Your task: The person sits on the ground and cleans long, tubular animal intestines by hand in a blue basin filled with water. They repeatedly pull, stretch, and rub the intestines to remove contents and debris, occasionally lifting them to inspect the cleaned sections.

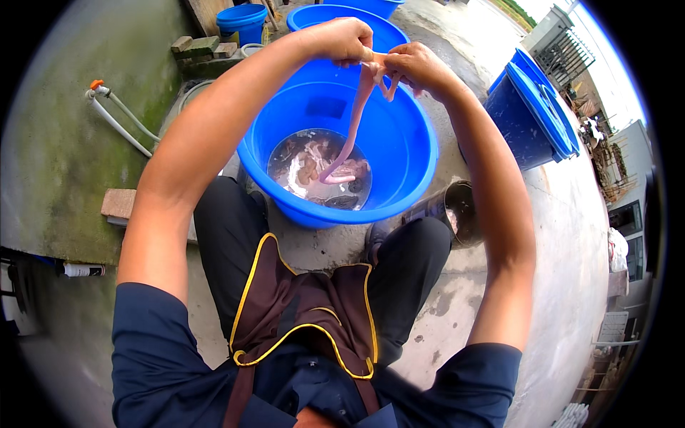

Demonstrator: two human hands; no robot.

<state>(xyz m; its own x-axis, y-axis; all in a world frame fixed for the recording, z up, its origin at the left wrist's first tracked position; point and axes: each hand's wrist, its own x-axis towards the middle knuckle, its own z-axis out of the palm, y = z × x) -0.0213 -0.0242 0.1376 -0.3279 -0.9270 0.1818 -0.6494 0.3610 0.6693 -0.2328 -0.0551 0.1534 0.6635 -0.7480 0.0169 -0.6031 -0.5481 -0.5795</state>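
Observation:
A long pink strip of raw animal tissue, perhaps intestine [357,117], hangs from between my two hands. My left hand [345,41] pinches its upper end from the left, and my right hand [420,67] grips it close by on the right, with short folds dangling below the fingers. The strip's lower end reaches down into a large blue plastic tub [420,187]. Cloudy water with pale and brownish pieces of tissue [310,166] covers the tub's bottom.
Behind the tub stands another blue tub [305,16]. A metal bucket [465,192] lies tilted near my right knee. Lidded blue bins [530,117] stand at the right. Bricks [198,48], a blue pail [242,24] and a tap with hoses [96,88] are at the left, by the wall.

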